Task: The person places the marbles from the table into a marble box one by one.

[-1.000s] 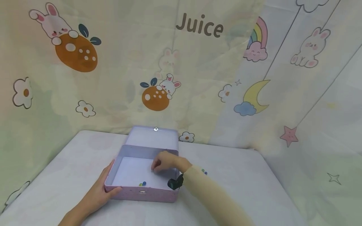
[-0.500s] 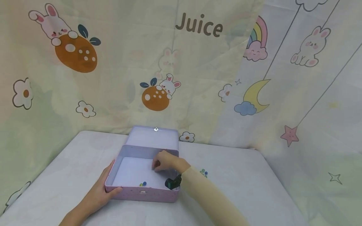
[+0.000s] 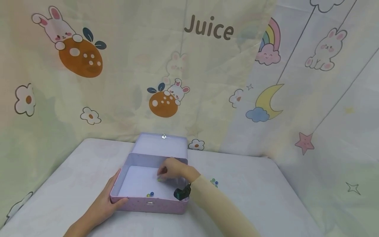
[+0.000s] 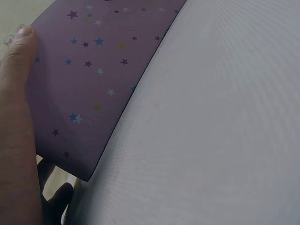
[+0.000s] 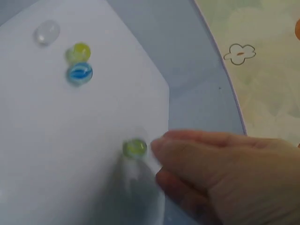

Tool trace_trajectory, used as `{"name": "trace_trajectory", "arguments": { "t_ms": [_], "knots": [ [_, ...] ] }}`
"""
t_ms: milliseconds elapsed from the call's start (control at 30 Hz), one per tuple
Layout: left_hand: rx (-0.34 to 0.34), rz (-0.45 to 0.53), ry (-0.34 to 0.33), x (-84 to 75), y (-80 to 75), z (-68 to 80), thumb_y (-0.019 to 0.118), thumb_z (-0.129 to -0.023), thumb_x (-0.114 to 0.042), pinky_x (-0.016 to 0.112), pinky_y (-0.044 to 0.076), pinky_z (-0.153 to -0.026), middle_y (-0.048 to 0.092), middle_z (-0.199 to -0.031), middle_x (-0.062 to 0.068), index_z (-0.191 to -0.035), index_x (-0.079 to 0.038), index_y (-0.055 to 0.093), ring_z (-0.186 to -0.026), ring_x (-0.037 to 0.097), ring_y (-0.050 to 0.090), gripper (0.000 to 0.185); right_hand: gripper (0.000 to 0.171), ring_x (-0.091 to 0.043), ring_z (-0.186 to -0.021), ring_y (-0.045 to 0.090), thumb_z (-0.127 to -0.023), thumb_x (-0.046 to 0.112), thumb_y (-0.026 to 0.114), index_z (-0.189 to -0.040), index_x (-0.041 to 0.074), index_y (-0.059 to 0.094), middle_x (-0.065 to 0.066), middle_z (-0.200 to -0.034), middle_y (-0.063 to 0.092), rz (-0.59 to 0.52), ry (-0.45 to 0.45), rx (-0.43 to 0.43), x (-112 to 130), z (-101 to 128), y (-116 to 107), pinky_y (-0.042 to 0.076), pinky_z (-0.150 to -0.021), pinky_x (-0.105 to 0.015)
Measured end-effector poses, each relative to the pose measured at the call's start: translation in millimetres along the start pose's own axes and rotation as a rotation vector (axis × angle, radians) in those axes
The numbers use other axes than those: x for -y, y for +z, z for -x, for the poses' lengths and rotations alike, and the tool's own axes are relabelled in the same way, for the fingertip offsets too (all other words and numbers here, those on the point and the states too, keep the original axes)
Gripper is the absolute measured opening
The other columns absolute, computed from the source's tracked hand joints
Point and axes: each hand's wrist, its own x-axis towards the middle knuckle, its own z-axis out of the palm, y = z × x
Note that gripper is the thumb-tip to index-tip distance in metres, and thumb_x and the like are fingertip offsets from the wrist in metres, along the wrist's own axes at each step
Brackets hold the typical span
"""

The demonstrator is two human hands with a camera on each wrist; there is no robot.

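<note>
Dropped from right hand (image 3: 173, 168)'s loosened fingers: round glass marble (image 5: 135, 147); left hand (image 3: 108, 200) grips tin (image 3: 149, 204).

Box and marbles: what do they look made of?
Box: probably thin painted tin, matte purple with printed stars, crisp thin rim and a small metal clasp. Marbles: likely glass, glossy and translucent with coloured swirls; one looks clear.

Head overview; wrist views close, perhaps blurred
</note>
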Motion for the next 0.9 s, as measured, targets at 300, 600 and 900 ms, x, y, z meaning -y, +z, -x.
{"name": "trace_trajectory", "arguments": {
  "t_ms": [300, 600, 900],
  "knots": [
    [0.006, -0.015, 0.004, 0.4, 2.2, -2.5, 0.075, -0.078, -0.028, 0.068, 0.03, -0.099, 0.02, -0.155, 0.016, -0.154, -0.023, 0.003, -0.136, 0.046, 0.027, 0.105, 0.02, -0.005, -0.092, 0.063, -0.088, 0.012, 0.067, -0.107, 0.009, 0.072, -0.001, -0.102, 0.07, -0.184, -0.109, -0.189, -10.2, 40.1, -29.0, 0.051, -0.081, -0.015],
    [0.013, -0.005, -0.022, 1.1, -1.2, -1.4, 0.075, -0.078, -0.029, 0.073, 0.028, -0.095, 0.017, -0.156, 0.017, -0.154, -0.024, 0.002, -0.134, 0.053, 0.025, 0.105, 0.022, -0.015, -0.101, 0.064, -0.087, 0.012, 0.067, -0.109, 0.009, 0.071, -0.001, -0.107, 0.068, -0.318, 0.006, -0.442, -49.3, 100.6, -34.4, 0.054, -0.084, -0.025],
    [0.007, -0.012, -0.014, 0.7, -0.4, -1.1, 0.074, -0.078, -0.029, 0.073, 0.028, -0.094, 0.018, -0.155, 0.02, -0.154, -0.023, 0.003, -0.137, 0.049, 0.024, 0.104, 0.022, -0.019, -0.102, 0.064, -0.086, 0.011, 0.069, -0.107, 0.015, 0.072, -0.006, -0.11, 0.068, -0.403, 0.127, -0.581, -91.2, 140.9, -18.3, 0.054, -0.086, -0.027]
  ]
}}
